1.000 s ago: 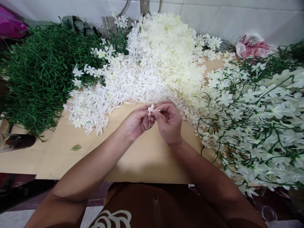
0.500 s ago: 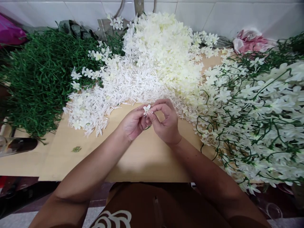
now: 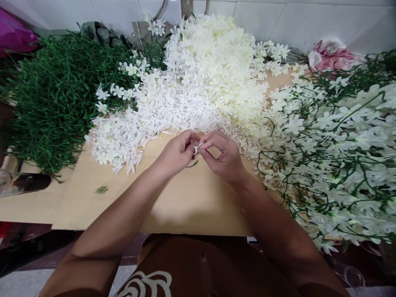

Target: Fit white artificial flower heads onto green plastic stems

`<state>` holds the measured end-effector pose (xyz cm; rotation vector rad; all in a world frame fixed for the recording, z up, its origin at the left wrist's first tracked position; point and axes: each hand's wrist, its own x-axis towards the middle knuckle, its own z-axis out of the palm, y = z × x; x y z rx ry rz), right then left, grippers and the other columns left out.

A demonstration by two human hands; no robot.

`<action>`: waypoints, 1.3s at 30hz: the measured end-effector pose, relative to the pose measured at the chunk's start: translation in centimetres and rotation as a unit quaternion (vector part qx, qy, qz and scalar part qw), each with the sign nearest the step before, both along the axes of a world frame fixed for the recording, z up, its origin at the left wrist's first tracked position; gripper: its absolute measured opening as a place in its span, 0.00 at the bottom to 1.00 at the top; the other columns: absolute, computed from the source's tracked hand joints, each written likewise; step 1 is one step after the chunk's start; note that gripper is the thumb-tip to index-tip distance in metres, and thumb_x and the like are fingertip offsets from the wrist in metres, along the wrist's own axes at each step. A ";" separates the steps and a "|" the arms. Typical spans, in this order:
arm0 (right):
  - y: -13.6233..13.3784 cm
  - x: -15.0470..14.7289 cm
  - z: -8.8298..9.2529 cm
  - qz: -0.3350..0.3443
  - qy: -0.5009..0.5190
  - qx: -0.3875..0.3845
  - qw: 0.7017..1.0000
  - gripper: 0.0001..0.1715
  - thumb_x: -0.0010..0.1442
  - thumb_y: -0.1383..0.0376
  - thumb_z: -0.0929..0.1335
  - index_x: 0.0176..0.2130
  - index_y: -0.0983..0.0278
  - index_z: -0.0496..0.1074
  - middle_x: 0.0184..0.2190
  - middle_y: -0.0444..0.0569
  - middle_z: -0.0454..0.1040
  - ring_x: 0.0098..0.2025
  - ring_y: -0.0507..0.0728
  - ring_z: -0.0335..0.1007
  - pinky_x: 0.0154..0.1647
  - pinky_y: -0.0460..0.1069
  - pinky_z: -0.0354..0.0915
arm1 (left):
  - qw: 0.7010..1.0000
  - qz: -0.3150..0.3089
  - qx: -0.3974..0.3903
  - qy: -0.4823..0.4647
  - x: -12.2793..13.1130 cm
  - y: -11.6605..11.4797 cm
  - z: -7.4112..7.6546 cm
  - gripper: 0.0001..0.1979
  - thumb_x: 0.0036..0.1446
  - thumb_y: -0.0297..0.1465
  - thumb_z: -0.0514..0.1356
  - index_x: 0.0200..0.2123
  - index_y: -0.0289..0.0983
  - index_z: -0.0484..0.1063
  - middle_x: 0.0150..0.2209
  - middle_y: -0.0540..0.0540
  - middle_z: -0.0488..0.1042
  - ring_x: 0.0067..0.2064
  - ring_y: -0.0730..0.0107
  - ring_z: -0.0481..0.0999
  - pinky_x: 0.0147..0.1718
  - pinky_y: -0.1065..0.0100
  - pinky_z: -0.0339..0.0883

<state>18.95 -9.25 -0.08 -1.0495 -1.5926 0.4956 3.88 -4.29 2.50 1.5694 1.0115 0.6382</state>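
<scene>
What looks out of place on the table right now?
Only a stray green leaf scrap, lying alone on the bare board, apart from the green stem pile. Nothing else stands out.

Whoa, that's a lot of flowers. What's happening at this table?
A person sits at a tan table. The left hand and right hand together pinch a small white flower at their fingertips, with a thin green stem poking out below. Behind them lies a heap of loose white blossoms. A pile of bare green stalks sits to the left, and flowered green sprays to the right.
</scene>
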 end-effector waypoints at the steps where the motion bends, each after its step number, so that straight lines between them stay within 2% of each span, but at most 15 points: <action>1: -0.1 0.1 0.0 -0.001 0.015 -0.010 1.000 0.08 0.55 0.71 0.69 0.27 0.60 0.68 0.30 0.46 0.74 0.37 0.55 0.71 0.42 0.54 0.67 | 0.997 -0.011 0.061 0.049 -0.6 0.2 0.3 0.04 0.52 0.24 0.58 0.30 0.37 0.71 0.25 0.51 0.71 0.27 0.74 0.66 0.27 0.73 0.55; 3: -0.1 0.3 0.0 -0.003 0.066 -0.045 0.997 0.07 0.55 0.70 0.70 0.27 0.60 0.69 0.31 0.45 0.74 0.36 0.54 0.71 0.41 0.53 0.67 | 0.979 -0.049 0.137 0.140 -1.7 0.4 1.0 0.03 0.51 0.25 0.61 0.27 0.38 0.73 0.24 0.51 0.71 0.26 0.73 0.64 0.27 0.71 0.51; 5: -0.1 0.7 -0.1 -0.008 0.134 -0.091 0.987 0.07 0.54 0.67 0.71 0.28 0.60 0.69 0.32 0.45 0.73 0.35 0.52 0.70 0.39 0.51 0.68 | 0.966 -0.110 0.140 0.188 -2.5 0.5 1.3 0.03 0.47 0.27 0.65 0.24 0.39 0.73 0.23 0.51 0.71 0.24 0.72 0.62 0.25 0.70 0.47; 8: 0.2 1.0 -0.2 -0.007 0.219 -0.141 0.965 0.10 0.51 0.62 0.75 0.28 0.60 0.70 0.30 0.43 0.72 0.32 0.51 0.67 0.36 0.48 0.67 | 0.944 -0.169 0.158 0.235 -2.5 0.2 0.7 0.07 0.42 0.25 0.67 0.21 0.39 0.71 0.23 0.50 0.70 0.24 0.71 0.62 0.25 0.69 0.45; 12: 0.4 1.1 -0.1 0.017 0.270 -0.193 0.943 0.16 0.47 0.58 0.78 0.34 0.60 0.74 0.28 0.41 0.70 0.32 0.50 0.66 0.34 0.46 0.67 | 0.912 -0.209 0.233 0.265 -1.3 -0.1 -0.9 0.06 0.47 0.23 0.61 0.22 0.39 0.70 0.28 0.46 0.70 0.28 0.67 0.65 0.28 0.67 0.48; 15: 0.4 1.2 0.0 0.046 0.290 -0.241 0.925 0.16 0.45 0.57 0.78 0.32 0.61 0.75 0.27 0.41 0.72 0.30 0.49 0.67 0.34 0.46 0.67 | 0.912 -0.203 0.246 0.257 -1.1 0.1 -1.2 0.06 0.50 0.23 0.59 0.23 0.39 0.70 0.28 0.46 0.70 0.29 0.66 0.65 0.30 0.66 0.50; 17: 0.4 1.4 0.0 0.057 0.306 -0.262 0.913 0.15 0.44 0.57 0.79 0.28 0.62 0.75 0.26 0.41 0.73 0.28 0.48 0.66 0.32 0.45 0.66 | 0.938 -0.172 0.209 0.216 -1.5 0.5 -0.8 0.06 0.50 0.23 0.59 0.24 0.38 0.70 0.26 0.47 0.69 0.28 0.67 0.64 0.30 0.67 0.51; 20: 0.4 1.4 -0.1 0.059 0.330 -0.278 0.900 0.16 0.43 0.57 0.79 0.27 0.61 0.74 0.23 0.40 0.73 0.25 0.48 0.65 0.28 0.46 0.65 | 0.986 -0.079 0.111 0.093 -2.1 1.0 0.2 0.04 0.51 0.24 0.60 0.26 0.37 0.71 0.25 0.50 0.68 0.28 0.70 0.63 0.30 0.70 0.52; 22: 0.3 1.3 -0.3 0.057 0.340 -0.278 0.897 0.16 0.43 0.57 0.79 0.27 0.61 0.74 0.24 0.41 0.73 0.25 0.49 0.66 0.27 0.46 0.66 | 0.999 -0.036 0.031 0.003 -2.3 1.3 0.7 0.01 0.50 0.25 0.62 0.28 0.36 0.73 0.26 0.49 0.69 0.29 0.72 0.64 0.30 0.71 0.54; 25: 0.4 0.9 -0.6 0.054 0.359 -0.278 0.889 0.17 0.42 0.57 0.79 0.27 0.61 0.74 0.24 0.41 0.73 0.26 0.49 0.67 0.29 0.46 0.66 | 0.994 -0.020 -0.074 -0.080 -2.1 1.4 0.9 0.04 0.47 0.27 0.66 0.29 0.34 0.75 0.26 0.49 0.70 0.28 0.73 0.65 0.29 0.72 0.56; 28: 0.4 0.4 -0.7 0.055 0.374 -0.281 0.882 0.18 0.41 0.56 0.80 0.26 0.61 0.74 0.24 0.40 0.73 0.26 0.49 0.66 0.29 0.46 0.66 | 0.984 -0.006 -0.130 -0.124 -1.5 1.3 0.4 0.07 0.43 0.28 0.69 0.27 0.34 0.74 0.23 0.50 0.69 0.25 0.76 0.64 0.26 0.73 0.55; 33: 0.5 0.0 -0.7 0.035 0.390 -0.255 0.884 0.18 0.39 0.57 0.80 0.24 0.61 0.74 0.28 0.41 0.75 0.31 0.49 0.70 0.37 0.47 0.69 | 0.979 0.013 -0.144 -0.146 -0.7 1.0 -0.3 0.12 0.42 0.32 0.72 0.24 0.33 0.73 0.20 0.52 0.66 0.24 0.78 0.61 0.24 0.74 0.53; 39: 0.4 -0.3 -0.9 0.060 0.400 -0.237 0.883 0.15 0.43 0.58 0.79 0.25 0.61 0.74 0.30 0.43 0.77 0.35 0.51 0.73 0.41 0.50 0.72 | 0.972 0.011 -0.162 -0.172 -0.5 0.9 -0.1 0.15 0.41 0.35 0.73 0.23 0.33 0.72 0.20 0.50 0.69 0.26 0.75 0.66 0.27 0.73 0.57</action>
